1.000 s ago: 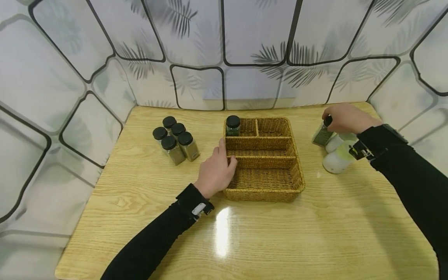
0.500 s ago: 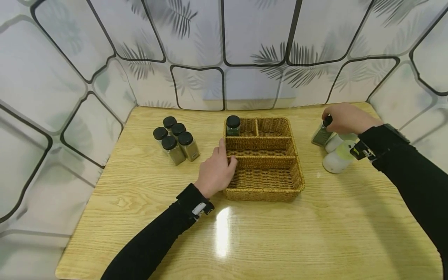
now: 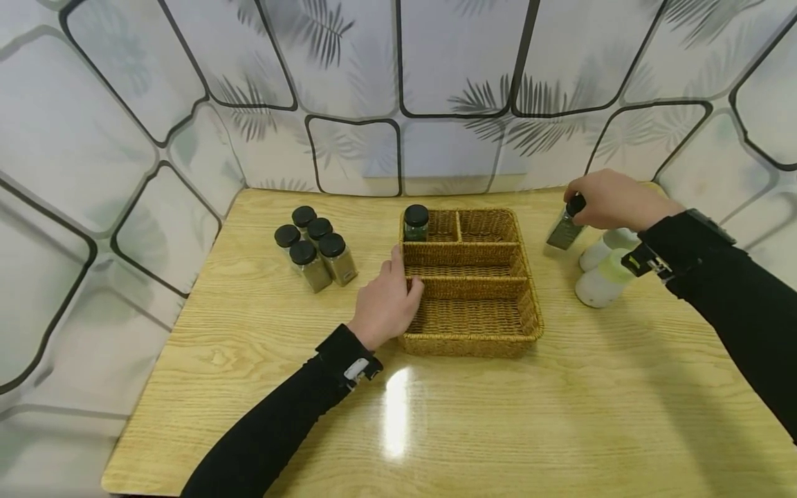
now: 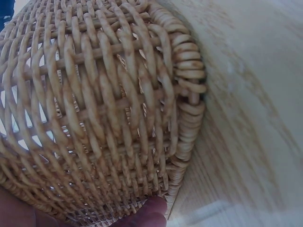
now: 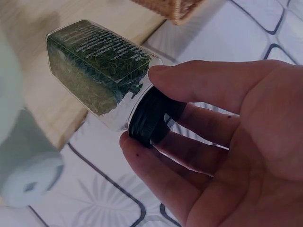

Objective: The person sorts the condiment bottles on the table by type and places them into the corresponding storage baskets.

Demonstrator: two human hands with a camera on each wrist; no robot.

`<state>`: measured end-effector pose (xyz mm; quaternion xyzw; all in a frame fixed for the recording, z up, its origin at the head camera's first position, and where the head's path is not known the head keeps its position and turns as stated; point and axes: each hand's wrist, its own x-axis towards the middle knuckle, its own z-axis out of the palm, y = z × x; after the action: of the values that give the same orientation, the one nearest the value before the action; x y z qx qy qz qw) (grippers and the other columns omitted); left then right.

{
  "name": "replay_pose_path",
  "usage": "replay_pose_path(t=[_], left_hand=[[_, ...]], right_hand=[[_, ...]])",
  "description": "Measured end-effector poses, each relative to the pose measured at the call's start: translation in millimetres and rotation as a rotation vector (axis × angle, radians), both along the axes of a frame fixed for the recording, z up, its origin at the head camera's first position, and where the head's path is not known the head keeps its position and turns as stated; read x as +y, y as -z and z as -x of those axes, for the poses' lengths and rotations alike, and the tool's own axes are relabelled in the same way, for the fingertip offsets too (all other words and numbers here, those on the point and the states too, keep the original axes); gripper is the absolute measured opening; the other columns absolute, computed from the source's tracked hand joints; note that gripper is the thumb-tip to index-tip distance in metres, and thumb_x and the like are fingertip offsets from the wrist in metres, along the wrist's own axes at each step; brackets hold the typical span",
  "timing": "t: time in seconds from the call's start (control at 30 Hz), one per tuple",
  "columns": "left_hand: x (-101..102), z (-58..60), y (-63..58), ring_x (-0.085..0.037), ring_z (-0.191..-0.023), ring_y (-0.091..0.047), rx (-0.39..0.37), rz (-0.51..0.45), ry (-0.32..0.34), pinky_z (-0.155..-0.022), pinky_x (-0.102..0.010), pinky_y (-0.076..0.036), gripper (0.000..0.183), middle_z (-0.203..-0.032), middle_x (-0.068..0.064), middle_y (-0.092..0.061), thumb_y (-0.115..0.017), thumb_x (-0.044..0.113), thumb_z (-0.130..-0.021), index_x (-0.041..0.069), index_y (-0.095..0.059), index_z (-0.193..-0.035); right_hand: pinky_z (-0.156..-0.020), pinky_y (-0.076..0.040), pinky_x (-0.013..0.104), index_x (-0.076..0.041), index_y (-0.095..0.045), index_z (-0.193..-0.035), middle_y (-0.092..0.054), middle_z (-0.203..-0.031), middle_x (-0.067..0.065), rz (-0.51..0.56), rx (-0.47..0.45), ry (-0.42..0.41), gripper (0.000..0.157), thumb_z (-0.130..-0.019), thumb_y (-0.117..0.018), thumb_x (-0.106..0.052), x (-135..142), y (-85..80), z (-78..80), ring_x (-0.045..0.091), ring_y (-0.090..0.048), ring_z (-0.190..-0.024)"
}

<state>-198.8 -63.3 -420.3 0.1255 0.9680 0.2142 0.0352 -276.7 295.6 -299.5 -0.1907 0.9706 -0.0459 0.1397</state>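
Observation:
My right hand (image 3: 616, 200) holds a spice jar (image 3: 565, 232) by its black lid, over the right side of the table. In the right wrist view, thumb and fingers wrap the lid, and dried green herbs show through the glass of the tilted jar. With the thumb over the rim, my left hand (image 3: 382, 304) grips the left side of a woven basket (image 3: 473, 347). The left wrist view shows its fingertips (image 4: 147, 215) against the woven wall. Another black-lidded jar (image 3: 416, 223) stands in the basket's back left compartment.
Several black-lidded spice jars (image 3: 311, 272) stand grouped left of the basket. Two whitish bottles, a front one (image 3: 600, 286) and one behind (image 3: 613, 243), stand below the right hand. A patterned cloth (image 3: 461, 62) rises behind the wooden table (image 3: 486, 429).
My right hand has moved slightly left and up with the spice jar, away from the whitish bottles. The left hand and the basket stay where they were.

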Motion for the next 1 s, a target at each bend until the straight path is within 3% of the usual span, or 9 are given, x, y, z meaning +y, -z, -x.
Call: replay_pose_path(t=[0.33,0.63,1.0], left_hand=[[0,0.5,-0.1,-0.021,-0.058,-0.053,0.005,0.011,0.002,-0.046,-0.037,-0.043,0.069,-0.136,-0.022,-0.043,-0.021,0.044,-0.100,0.001,-0.006,-0.152],[0,-0.1,-1.2,-0.025,-0.065,-0.058,0.013,0.010,-0.002,-0.052,-0.041,-0.048,0.070,-0.134,-0.022,-0.045,-0.023,0.044,-0.100,0.000,-0.008,-0.152],[-1,-0.6,-2.6,-0.022,-0.059,-0.054,0.002,-0.007,0.003,-0.049,-0.038,-0.044,0.068,-0.136,-0.023,-0.044,-0.022,0.042,-0.100,0.001,-0.006,-0.152]], right_hand=[[-0.069,-0.046,0.043,0.004,-0.058,-0.122,-0.060,-0.108,0.023,0.021,0.001,-0.041,0.037,-0.088,-0.062,-0.011,-17,-16.7,-0.2,0.029,-0.056,-0.084],[-0.071,-0.047,0.047,0.004,-0.060,-0.118,-0.061,-0.106,0.024,-0.004,0.044,-0.094,0.036,-0.086,-0.063,-0.011,-33,-33.8,3.7,0.032,-0.056,-0.085],[-0.073,-0.046,0.050,0.004,-0.058,-0.123,-0.059,-0.111,0.027,-0.017,0.061,-0.115,0.038,-0.089,-0.060,-0.012,-53,-51.5,9.0,0.036,-0.055,-0.090]])
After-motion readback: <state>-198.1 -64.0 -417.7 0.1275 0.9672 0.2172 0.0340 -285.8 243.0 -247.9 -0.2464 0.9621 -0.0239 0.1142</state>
